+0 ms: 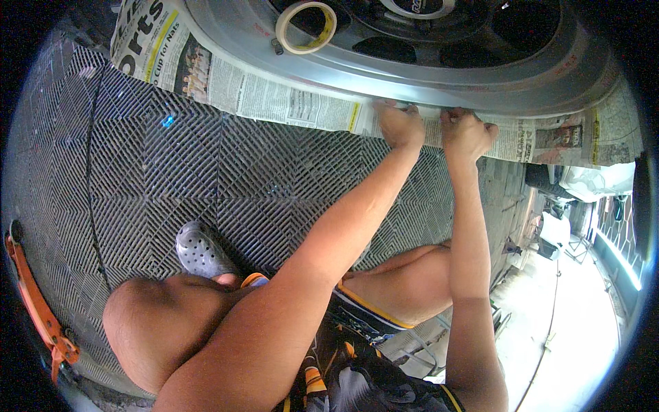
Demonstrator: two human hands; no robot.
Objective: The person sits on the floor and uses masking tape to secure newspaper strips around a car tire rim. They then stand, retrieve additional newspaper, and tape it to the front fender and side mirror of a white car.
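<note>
A grey wheel rim point(240, 42) fills the top of the head view, with strips of newspaper point(274, 103) running along its lower edge. My left hand point(400, 125) is closed at the rim's edge, fingers curled over the paper. Just to its right, my right hand point(469, 135) pinches the newspaper against the same edge. Both sets of fingertips are partly hidden where paper and rim meet. A roll of masking tape point(302, 49) rests on the rim, left of my hands, beside the valve stem point(276, 47).
Ribbed grey floor tiles point(158, 165) lie below the wheel. My grey clog point(199, 248) and bent knees are close under my arms. An orange metal tool point(38, 302) lies at the far left. On the right, a dark cable point(547, 343) crosses a bright floor.
</note>
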